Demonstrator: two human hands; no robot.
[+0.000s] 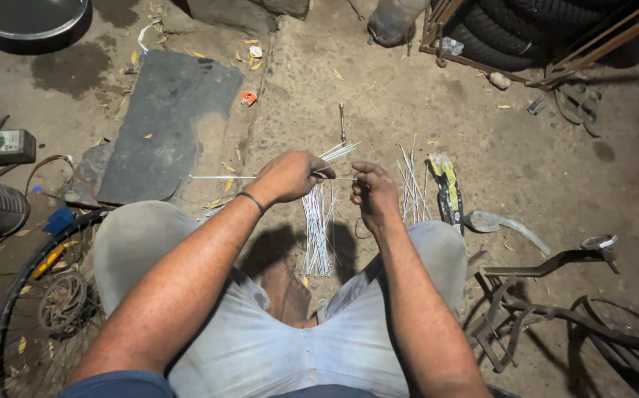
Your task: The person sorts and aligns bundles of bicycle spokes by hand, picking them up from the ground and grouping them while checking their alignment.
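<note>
Silver spokes are lying in a bundle on the dirt floor between the knees, and the left hand is closing around one thin spoke held level, its end poking out to the left. Right hand is pinching at the same spoke's other end, fingers pressed together, with a second loose bundle lying just beside it and a bicycle wheel resting at the left knee.

Thin, straight silver spoke, held level between both hands, stretching out leftward above the dirt floor. Bundle of matching spokes lying on the floor between the knees, mostly lengthwise, ends fanned. Smaller loose scatter of spokes just right of it.
</note>
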